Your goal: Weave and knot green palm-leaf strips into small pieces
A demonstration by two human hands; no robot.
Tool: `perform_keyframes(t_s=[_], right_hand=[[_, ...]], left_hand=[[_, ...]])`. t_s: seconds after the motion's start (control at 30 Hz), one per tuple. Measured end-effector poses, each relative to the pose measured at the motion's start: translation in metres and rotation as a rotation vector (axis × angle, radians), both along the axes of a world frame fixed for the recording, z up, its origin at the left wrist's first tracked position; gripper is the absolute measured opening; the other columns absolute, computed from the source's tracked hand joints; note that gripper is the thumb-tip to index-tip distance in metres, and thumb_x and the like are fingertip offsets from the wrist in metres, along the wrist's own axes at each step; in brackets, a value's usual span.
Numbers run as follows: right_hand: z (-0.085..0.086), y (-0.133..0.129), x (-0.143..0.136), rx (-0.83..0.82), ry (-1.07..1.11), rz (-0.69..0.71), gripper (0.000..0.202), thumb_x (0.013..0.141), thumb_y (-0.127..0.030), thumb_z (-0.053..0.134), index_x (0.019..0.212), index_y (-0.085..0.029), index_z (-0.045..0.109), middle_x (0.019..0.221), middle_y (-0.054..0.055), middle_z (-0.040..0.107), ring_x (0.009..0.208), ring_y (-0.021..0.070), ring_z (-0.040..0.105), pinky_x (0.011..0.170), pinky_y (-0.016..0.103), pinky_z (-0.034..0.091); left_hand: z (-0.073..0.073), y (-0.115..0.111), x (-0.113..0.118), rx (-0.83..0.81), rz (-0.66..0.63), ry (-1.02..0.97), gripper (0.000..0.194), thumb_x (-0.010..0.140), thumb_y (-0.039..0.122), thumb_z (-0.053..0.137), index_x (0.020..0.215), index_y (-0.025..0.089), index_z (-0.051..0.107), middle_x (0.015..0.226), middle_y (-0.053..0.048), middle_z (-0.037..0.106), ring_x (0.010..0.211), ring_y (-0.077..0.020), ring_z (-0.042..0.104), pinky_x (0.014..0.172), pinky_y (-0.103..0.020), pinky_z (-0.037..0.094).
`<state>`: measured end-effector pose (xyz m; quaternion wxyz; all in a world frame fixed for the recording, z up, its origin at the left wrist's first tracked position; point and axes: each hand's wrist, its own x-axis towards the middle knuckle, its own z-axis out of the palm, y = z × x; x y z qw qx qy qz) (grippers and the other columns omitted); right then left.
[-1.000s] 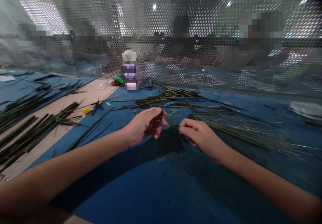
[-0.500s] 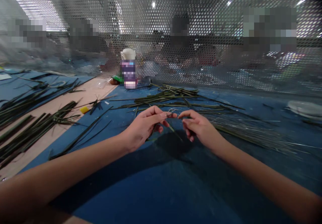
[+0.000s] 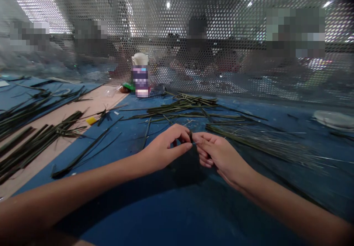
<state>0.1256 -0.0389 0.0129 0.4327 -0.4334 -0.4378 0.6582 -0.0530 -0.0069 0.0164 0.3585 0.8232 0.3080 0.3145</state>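
Just above the blue tabletop (image 3: pixel 132 216), near the middle of our view, we hold a small dark piece of leaf (image 3: pixel 190 136) between our two hands, their fingertips meeting around it. Our left hand (image 3: pixel 186 139) curves over with forefinger and thumb drawn nearly together at the piece, a gap showing further back between them. Our right hand (image 3: pixel 197 139) is in a tight pinch, thumb against forefinger, touching the piece's right side, with the other fingers curled loosely below. A thin pale strand shows at the fingertips, though we cannot tell which end is gripped. Beyond our hands we see a pile of dark green strips (image 3: pixel 166 110) lying crosswise, and to the right a spread of fine stalks (image 3: pixel 287 150). On our left, more strips lie in a bundle (image 3: pixel 47 142) across a pale pink band (image 3: pixel 96 100), with a yellow piece (image 3: pixel 91 121) just beside it. A container with a white top (image 3: pixel 141 59) stands upright near the perforated screen (image 3: pixel 166 24), its label blurred, and a whitish round dish (image 3: pixel 333 120) lies well apart at the right.
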Motion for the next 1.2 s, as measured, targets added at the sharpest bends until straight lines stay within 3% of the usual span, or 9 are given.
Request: perform_keyframes(t_s=[0.23,0.33,0.4,0.5,0.57,0.67,1.0,1.2], right_hand=[[-0.006,0.003,-0.001,0.111,-0.044,-0.015,0.029,0.077,-0.046,0.067,0.074,-0.019,0.056,0.043,-0.009,0.040,0.036,0.0045,0.031,0.037,0.018,0.024],[-0.009,0.002,-0.002,0.206,-0.123,-0.068,0.026,0.081,-0.043,0.064,0.076,-0.019,0.055,0.046,-0.008,0.043,0.039,0.0056,0.035,0.038,0.018,0.026],[-0.011,-0.002,-0.006,0.276,-0.104,-0.125,0.022,0.085,-0.040,0.059,0.078,-0.019,0.054,0.046,-0.009,0.042,0.040,0.0056,0.035,0.039,0.018,0.026],[-0.011,-0.010,-0.014,0.396,-0.066,-0.212,0.016,0.092,-0.037,0.052,0.090,-0.021,0.057,0.048,-0.009,0.040,0.043,0.0059,0.034,0.041,0.018,0.027],[-0.011,-0.014,-0.019,0.472,-0.090,-0.263,0.016,0.094,-0.035,0.050,0.095,-0.022,0.059,0.052,-0.008,0.043,0.045,0.0062,0.038,0.042,0.018,0.029],[-0.011,-0.017,-0.023,0.551,-0.131,-0.317,0.014,0.094,-0.033,0.051,0.096,-0.024,0.061,0.057,-0.007,0.047,0.050,0.0065,0.043,0.043,0.017,0.033],[-0.013,-0.016,-0.022,0.520,-0.094,-0.375,0.014,0.094,-0.034,0.050,0.095,-0.024,0.060,0.059,-0.006,0.051,0.045,0.0055,0.042,0.040,0.017,0.034],[-0.012,-0.011,-0.017,0.472,-0.027,-0.283,0.015,0.094,-0.034,0.050,0.090,-0.023,0.059,0.057,-0.006,0.052,0.045,0.0056,0.044,0.042,0.018,0.035]], left_hand=[[0.006,-0.005,-0.001,0.198,-0.061,0.045,0.012,0.090,0.027,0.051,0.087,0.018,0.059,0.111,-0.009,0.052,0.107,-0.0168,0.052,0.096,-0.029,0.041],[0.006,-0.007,-0.001,0.266,0.017,-0.001,0.011,0.089,0.026,0.053,0.087,0.017,0.061,0.107,-0.009,0.052,0.102,-0.0169,0.052,0.088,-0.029,0.043],[0.005,-0.009,-0.001,0.177,0.115,-0.051,0.014,0.088,0.029,0.054,0.087,0.017,0.060,0.094,-0.006,0.053,0.085,-0.0140,0.053,0.072,-0.025,0.045],[0.006,-0.014,0.002,-0.160,0.201,-0.201,0.019,0.089,0.037,0.054,0.088,0.018,0.055,0.071,0.003,0.050,0.058,-0.0077,0.045,0.051,-0.019,0.037],[0.009,-0.020,0.004,-0.365,0.198,-0.318,0.021,0.089,0.040,0.053,0.086,0.019,0.050,0.063,0.006,0.048,0.048,-0.0051,0.039,0.044,-0.017,0.032],[0.012,-0.028,0.008,-0.526,0.180,-0.414,0.021,0.090,0.038,0.052,0.082,0.019,0.047,0.059,0.008,0.048,0.043,-0.0032,0.038,0.040,-0.015,0.028],[0.010,-0.031,0.011,-0.668,0.138,-0.469,0.018,0.091,0.033,0.051,0.081,0.018,0.047,0.054,0.009,0.047,0.040,-0.0019,0.035,0.037,-0.014,0.023],[0.009,-0.026,0.012,-0.680,0.128,-0.432,0.016,0.090,0.029,0.052,0.080,0.018,0.048,0.053,0.008,0.045,0.042,-0.0023,0.035,0.038,-0.014,0.024]])
